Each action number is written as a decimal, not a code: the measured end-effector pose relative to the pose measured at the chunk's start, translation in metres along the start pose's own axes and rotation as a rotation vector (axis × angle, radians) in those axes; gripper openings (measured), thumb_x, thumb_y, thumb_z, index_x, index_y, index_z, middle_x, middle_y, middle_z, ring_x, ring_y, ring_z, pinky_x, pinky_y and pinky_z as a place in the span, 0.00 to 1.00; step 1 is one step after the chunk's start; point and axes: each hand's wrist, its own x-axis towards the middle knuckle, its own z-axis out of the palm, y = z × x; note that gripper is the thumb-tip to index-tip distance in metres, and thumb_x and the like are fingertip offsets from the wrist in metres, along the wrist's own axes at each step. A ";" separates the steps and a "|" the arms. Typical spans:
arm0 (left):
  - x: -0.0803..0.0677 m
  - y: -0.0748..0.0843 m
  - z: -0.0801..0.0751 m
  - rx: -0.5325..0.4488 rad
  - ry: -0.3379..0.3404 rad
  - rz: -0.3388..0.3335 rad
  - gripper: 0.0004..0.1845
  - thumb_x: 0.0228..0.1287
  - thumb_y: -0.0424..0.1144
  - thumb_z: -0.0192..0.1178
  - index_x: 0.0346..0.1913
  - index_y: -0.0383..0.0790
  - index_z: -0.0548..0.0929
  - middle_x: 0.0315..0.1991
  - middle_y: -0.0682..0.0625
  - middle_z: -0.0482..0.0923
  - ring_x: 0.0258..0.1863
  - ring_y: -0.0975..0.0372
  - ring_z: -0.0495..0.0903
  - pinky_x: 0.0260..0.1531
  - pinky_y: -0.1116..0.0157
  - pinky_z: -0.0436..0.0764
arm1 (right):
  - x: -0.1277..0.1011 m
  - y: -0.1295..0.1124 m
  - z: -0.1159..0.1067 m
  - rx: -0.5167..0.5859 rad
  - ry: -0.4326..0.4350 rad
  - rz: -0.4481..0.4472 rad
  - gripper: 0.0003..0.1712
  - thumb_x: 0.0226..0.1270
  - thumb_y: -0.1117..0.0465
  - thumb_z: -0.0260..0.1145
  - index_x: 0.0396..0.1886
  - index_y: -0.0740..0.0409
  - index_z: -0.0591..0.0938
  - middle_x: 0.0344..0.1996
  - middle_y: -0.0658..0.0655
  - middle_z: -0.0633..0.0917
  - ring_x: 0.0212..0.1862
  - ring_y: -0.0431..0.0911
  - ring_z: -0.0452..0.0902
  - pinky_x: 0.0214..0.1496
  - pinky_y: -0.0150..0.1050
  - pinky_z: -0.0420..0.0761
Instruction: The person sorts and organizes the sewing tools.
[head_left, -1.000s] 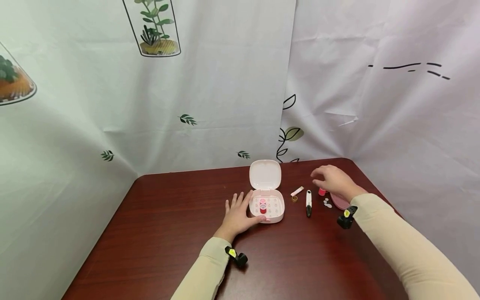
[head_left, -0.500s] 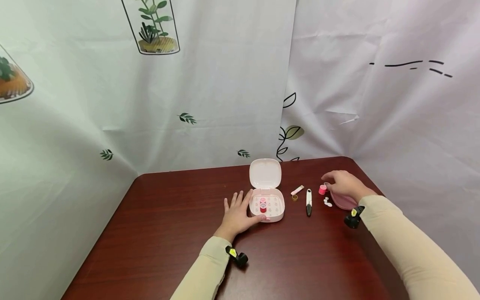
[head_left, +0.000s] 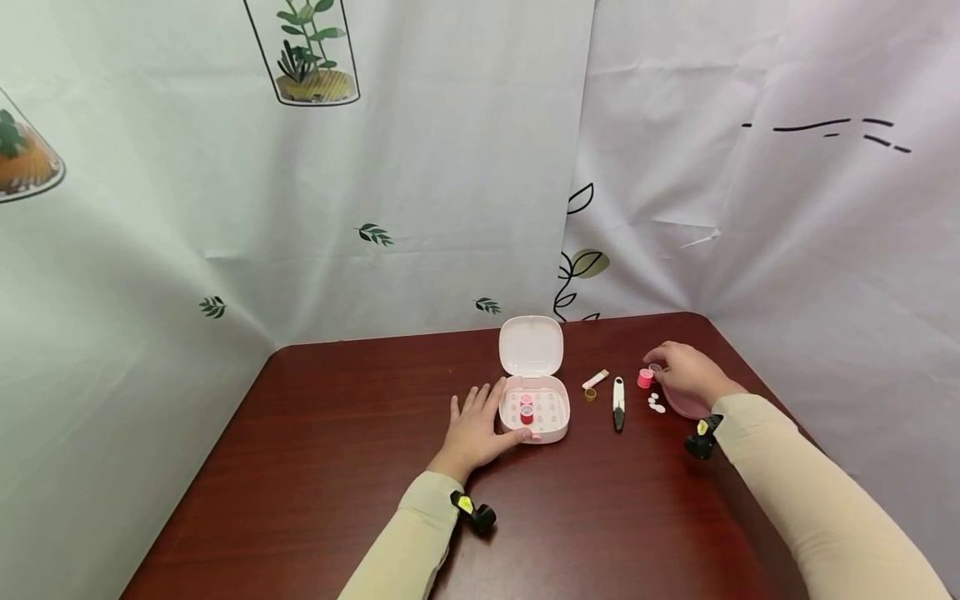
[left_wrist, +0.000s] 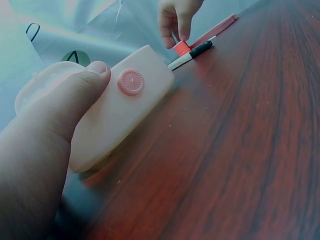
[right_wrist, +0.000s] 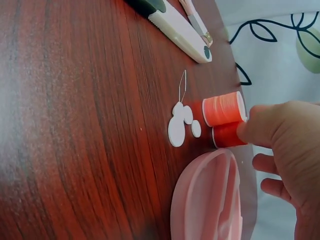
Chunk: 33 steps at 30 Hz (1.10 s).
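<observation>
My left hand [head_left: 472,429] lies spread at the near left corner of a pale pink sewing box [head_left: 553,433], thumb along its front rim beside the round button-shaped latch [left_wrist: 131,82]. The lid [head_left: 531,346] stands raised. Inside, a red thread spool [head_left: 527,416] and a pink one sit in the left part of the pegged tray. Over at the right, my right hand [head_left: 692,372] pinches a red thread spool [right_wrist: 227,135] by its upper end. Right against it stands a coral-pink thread spool [right_wrist: 222,110].
By the spools lie a white needle threader [right_wrist: 176,131] with a wire loop and a pink curved case [right_wrist: 182,200]. Between them and the box are a white tool with a dark end [head_left: 618,404], a gold thimble [head_left: 590,394] and a small pink stick-like piece [head_left: 596,380].
My right hand has come down and a little to the right onto the red spool, and has stayed there over the last half second. The left hand has not moved.
</observation>
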 end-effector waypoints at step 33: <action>-0.005 -0.001 0.000 -0.006 0.046 0.034 0.55 0.56 0.77 0.54 0.81 0.53 0.54 0.78 0.37 0.55 0.79 0.43 0.46 0.73 0.37 0.43 | 0.024 -0.097 -0.008 -0.113 0.160 -0.254 0.10 0.63 0.63 0.69 0.43 0.59 0.89 0.38 0.55 0.87 0.44 0.55 0.81 0.49 0.53 0.79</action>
